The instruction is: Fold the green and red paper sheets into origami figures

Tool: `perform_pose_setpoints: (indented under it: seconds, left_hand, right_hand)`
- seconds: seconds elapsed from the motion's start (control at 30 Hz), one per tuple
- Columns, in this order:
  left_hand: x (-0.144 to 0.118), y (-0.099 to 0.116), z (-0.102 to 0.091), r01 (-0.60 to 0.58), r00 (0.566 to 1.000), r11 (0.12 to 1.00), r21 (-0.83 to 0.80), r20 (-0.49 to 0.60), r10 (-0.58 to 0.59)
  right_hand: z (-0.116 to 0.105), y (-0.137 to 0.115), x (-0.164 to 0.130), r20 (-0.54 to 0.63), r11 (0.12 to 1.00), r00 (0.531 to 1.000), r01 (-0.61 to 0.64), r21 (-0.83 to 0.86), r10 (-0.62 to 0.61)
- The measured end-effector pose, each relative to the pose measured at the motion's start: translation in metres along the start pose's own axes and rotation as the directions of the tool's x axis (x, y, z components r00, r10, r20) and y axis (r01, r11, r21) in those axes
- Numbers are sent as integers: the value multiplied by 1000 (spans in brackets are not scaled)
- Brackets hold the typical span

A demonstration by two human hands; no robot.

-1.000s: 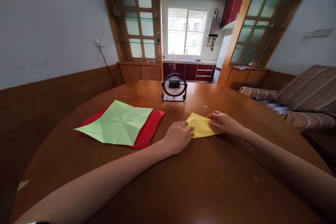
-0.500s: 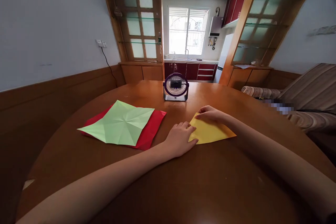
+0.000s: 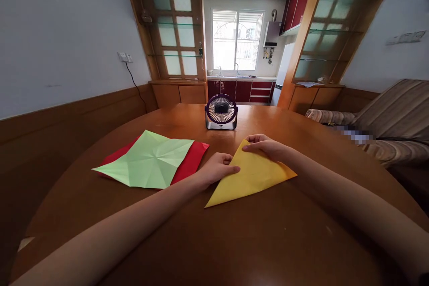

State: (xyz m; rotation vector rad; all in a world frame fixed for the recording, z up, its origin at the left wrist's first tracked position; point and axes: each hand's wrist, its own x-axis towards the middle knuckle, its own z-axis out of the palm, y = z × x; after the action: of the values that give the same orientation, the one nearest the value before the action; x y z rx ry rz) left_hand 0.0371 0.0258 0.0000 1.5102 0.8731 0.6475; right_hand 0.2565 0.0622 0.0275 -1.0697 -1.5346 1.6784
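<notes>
A sheet of yellow paper, folded into a triangle, is between my two hands over the table. My left hand pinches its left edge, thumb on top and fingers underneath. At the top corner, my right hand grips the paper between thumb and fingers. One sharp corner points down towards me, another to the right. Left of my hands, a creased light green sheet lies spread on top of red paper, which it partly covers.
A small purple desk fan stands beyond the papers on the brown wooden table. A striped sofa is off to the right. A cord hangs from a wall socket at left.
My left hand has gone from lying over the yellow paper to pinching its left edge. The paper's near corner now shows uncovered, and its top corner is slightly raised.
</notes>
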Motion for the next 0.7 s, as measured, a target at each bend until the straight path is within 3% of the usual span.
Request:
perform_pose_setpoints:
  seconds: [0.13,0.47,0.7]
  left_hand:
    - [-4,0,3,-39,999,999,10,-31,39]
    - [-5,3,4,25,998,993,-113,-53,-32]
    - [-9,4,0,81,995,989,-121,-42,-86]
  right_hand:
    - [4,-3,-1,-59,1000,998,-14,-7,13]
    - [3,-4,0,-61,1000,998,30,2,-30]
    - [-1,-7,0,-154,996,985,85,19,-81]
